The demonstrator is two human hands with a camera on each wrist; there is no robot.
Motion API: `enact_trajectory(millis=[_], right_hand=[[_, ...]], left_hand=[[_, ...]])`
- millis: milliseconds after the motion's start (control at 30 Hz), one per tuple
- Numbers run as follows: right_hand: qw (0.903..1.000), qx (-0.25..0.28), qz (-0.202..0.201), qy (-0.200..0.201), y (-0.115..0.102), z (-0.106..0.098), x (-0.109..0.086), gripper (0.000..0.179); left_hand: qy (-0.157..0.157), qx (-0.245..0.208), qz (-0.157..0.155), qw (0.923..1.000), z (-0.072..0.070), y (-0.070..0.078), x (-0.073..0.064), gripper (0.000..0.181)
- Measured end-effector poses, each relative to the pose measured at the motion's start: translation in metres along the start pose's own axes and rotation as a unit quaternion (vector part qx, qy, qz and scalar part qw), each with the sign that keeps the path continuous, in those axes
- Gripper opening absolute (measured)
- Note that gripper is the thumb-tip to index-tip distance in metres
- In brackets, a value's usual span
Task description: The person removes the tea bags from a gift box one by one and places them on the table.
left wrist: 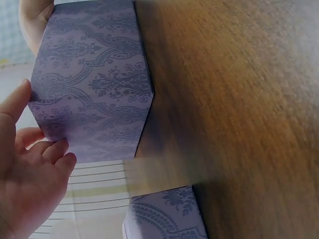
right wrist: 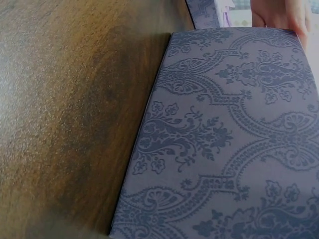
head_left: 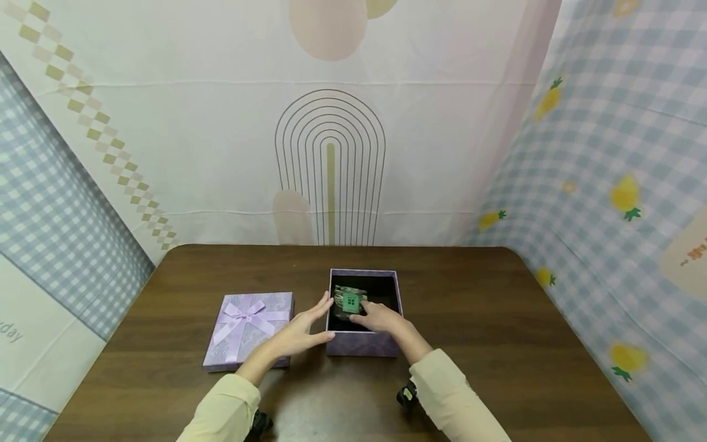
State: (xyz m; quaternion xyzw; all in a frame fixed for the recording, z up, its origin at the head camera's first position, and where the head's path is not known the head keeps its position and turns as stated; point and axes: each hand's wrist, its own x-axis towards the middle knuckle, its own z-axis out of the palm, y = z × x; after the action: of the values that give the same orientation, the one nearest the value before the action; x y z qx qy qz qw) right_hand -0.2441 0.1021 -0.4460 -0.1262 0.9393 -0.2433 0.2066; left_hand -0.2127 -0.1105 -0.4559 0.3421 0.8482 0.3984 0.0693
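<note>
A purple patterned gift box stands uncovered on the table, its inside dark. In it lies a small dark packet with a green label. My right hand reaches over the near right side of the box, thumb and fingers pinching the packet's lower right edge. With straight fingers, my left hand rests against the box's left wall; the left wrist view shows its thumb and fingertips touching the patterned side. In the right wrist view the box wall hides the right hand's fingers.
The box's purple lid with a ribbon bow lies left of the box, partly behind the left forearm. Both stand on a brown wooden table. Behind it hangs a pale printed cloth; checked cloth hangs at the right.
</note>
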Motion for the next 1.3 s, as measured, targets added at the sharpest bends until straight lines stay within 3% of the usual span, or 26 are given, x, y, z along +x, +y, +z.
enact_trajectory(millis=[200, 400, 600, 767, 900, 1100, 1300], right_hand=[[0.9998, 0.011, -0.008, -0.014, -0.0009, 0.0000, -0.0005, 0.060], [0.9995, 0.022, -0.023, -0.001, 0.0012, 0.0024, -0.0011, 0.059], [0.9964, 0.021, -0.044, 0.070, 0.0038, 0.0056, -0.0031, 0.054], [0.9831, 0.042, -0.108, 0.142, 0.0027, 0.0028, -0.0054, 0.041], [0.9782, 0.062, -0.150, 0.130, 0.0020, -0.0002, -0.0051, 0.036], [0.9823, 0.056, -0.161, 0.078, 0.0045, 0.0003, -0.0003, 0.036], [0.9770, 0.071, -0.167, 0.111, 0.0044, -0.0009, 0.0008, 0.033]], left_hand=[[0.000, 0.004, 0.002, 1.0000, 0.0015, -0.0013, 0.0005, 0.069], [0.000, 0.010, -0.002, 0.9999, 0.0031, -0.0016, -0.0003, 0.069], [-0.003, 0.002, -0.005, 1.0000, 0.0037, -0.0006, -0.0007, 0.070], [-0.003, -0.002, -0.004, 1.0000, 0.0038, -0.0004, -0.0005, 0.069], [-0.001, -0.005, -0.007, 1.0000, 0.0041, -0.0001, -0.0007, 0.069], [0.004, -0.003, -0.009, 0.9999, 0.0045, 0.0007, -0.0011, 0.069], [0.010, 0.002, -0.007, 0.9999, 0.0045, -0.0021, -0.0002, 0.069]])
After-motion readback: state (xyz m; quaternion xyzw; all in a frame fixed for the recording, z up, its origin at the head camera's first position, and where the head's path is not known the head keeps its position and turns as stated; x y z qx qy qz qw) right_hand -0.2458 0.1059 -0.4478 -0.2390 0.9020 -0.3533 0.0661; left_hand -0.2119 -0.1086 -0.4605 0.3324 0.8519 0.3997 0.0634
